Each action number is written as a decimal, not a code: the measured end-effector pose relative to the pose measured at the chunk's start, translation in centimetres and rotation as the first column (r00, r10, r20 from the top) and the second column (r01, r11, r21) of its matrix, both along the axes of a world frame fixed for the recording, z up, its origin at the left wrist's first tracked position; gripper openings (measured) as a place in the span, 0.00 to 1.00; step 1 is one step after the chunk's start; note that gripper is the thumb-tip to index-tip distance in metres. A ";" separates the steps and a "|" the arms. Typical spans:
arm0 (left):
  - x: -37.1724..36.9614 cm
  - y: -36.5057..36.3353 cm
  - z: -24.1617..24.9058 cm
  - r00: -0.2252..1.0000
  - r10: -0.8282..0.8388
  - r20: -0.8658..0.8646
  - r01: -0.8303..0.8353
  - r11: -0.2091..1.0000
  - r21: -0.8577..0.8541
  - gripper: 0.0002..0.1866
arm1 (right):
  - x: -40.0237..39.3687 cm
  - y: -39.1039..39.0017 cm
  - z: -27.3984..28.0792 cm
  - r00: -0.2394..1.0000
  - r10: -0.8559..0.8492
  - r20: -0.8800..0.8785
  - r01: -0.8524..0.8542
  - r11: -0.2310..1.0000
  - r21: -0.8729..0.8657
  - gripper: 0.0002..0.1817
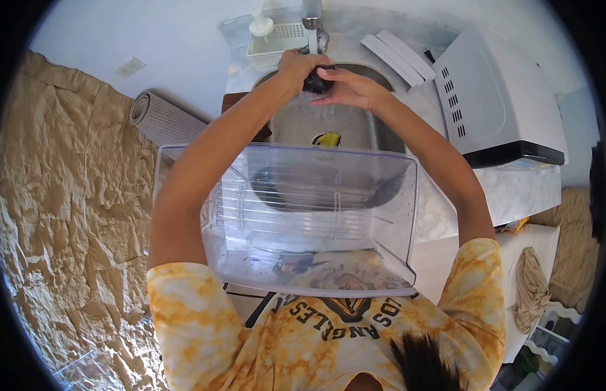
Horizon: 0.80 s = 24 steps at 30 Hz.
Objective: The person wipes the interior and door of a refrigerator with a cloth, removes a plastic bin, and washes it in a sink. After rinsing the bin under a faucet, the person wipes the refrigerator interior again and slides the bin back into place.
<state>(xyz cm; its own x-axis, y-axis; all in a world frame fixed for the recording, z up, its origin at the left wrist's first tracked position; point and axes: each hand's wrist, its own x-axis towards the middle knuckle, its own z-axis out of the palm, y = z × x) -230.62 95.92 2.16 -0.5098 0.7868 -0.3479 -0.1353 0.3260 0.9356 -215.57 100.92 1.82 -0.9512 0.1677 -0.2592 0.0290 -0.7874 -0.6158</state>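
Under the stream from the faucet [312,25], my left hand [295,69] closes its fingers on a small rounded dark object [317,81], whose kind I cannot make out. My right hand [352,88] grips the same object from the other side, thumb on top and fingers below. Water splashes beneath both hands into the metal sink [388,130]. A yellow and black sponge [327,139] lies in the basin. Between my arms, a clear plastic drawer bin [316,281] rests over the sink's near part, close against my shirt, with wet spots on its walls.
A white basket [267,49] with a pump bottle [261,26] stands behind the sink at left. White strips [399,58] and a white appliance [505,91] occupy the counter at right. A rolled mat [163,117] lies at left beside brown crumpled paper [68,195].
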 end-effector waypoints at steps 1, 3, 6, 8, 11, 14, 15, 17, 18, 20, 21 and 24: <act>0.7 -1.0 1.0 0.999 -0.053 -0.001 0.053 0.999 0.009 0.13 | -0.4 -0.1 -0.3 0.999 0.040 -0.020 -0.040 0.999 -0.011 0.29; 1.6 -2.7 2.7 0.993 -0.110 0.048 0.109 0.994 0.028 0.12 | -1.5 0.1 -0.7 0.991 0.119 -0.066 -0.122 0.992 -0.032 0.31; 0.6 -4.3 3.7 0.976 -0.179 0.121 0.159 0.974 0.161 0.13 | -3.7 0.7 -1.2 0.979 0.162 -0.123 -0.131 0.965 0.228 0.29; -0.3 -5.0 4.1 0.964 -0.216 0.157 0.169 0.949 0.265 0.14 | -4.6 -0.8 0.5 0.983 0.166 -0.073 -0.140 0.951 0.277 0.27; -0.7 -6.7 5.7 0.956 -0.265 0.128 0.240 0.954 0.181 0.16 | -4.8 -2.3 2.0 0.982 0.182 -0.043 -0.160 0.936 0.315 0.24; 1.0 -7.9 6.8 0.972 -0.204 0.116 0.167 0.948 0.271 0.16 | -4.8 -2.8 1.9 0.971 0.233 -0.060 -0.216 0.952 0.215 0.24; 1.5 -8.1 7.0 0.977 -0.176 0.117 0.137 0.949 0.286 0.17 | -4.7 -3.0 1.9 0.965 0.253 -0.072 -0.239 0.957 0.161 0.23; 2.4 -8.4 7.4 0.985 -0.125 0.121 0.081 0.945 0.317 0.19 | -4.4 -3.5 2.1 0.959 0.273 -0.080 -0.264 0.958 0.110 0.21; 2.7 -8.6 7.4 0.984 -0.141 0.110 0.091 0.925 0.369 0.20 | -4.1 -3.8 2.4 0.956 0.282 -0.084 -0.275 0.958 0.084 0.20; 2.9 -8.6 7.6 0.982 -0.172 0.083 0.114 0.875 0.470 0.22 | -3.8 -4.5 3.1 0.957 0.288 -0.008 -0.283 0.944 0.170 0.16; 2.9 -8.5 7.9 0.981 -0.176 0.085 0.117 0.875 0.469 0.22 | -3.7 -4.6 3.2 0.956 0.291 0.031 -0.291 0.933 0.211 0.13; 2.6 -8.4 8.1 0.977 -0.161 0.139 0.084 0.892 0.444 0.20 | -3.8 -4.4 3.9 0.937 0.303 0.175 -0.346 0.869 0.354 0.05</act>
<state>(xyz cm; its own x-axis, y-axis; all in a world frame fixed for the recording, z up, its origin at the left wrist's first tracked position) -228.02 87.49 10.24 -0.3643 0.9308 -0.0295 -0.2874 -0.0823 0.9543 -219.39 96.48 5.72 -0.9378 -0.0404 -0.3449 0.3275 -0.4336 -0.8395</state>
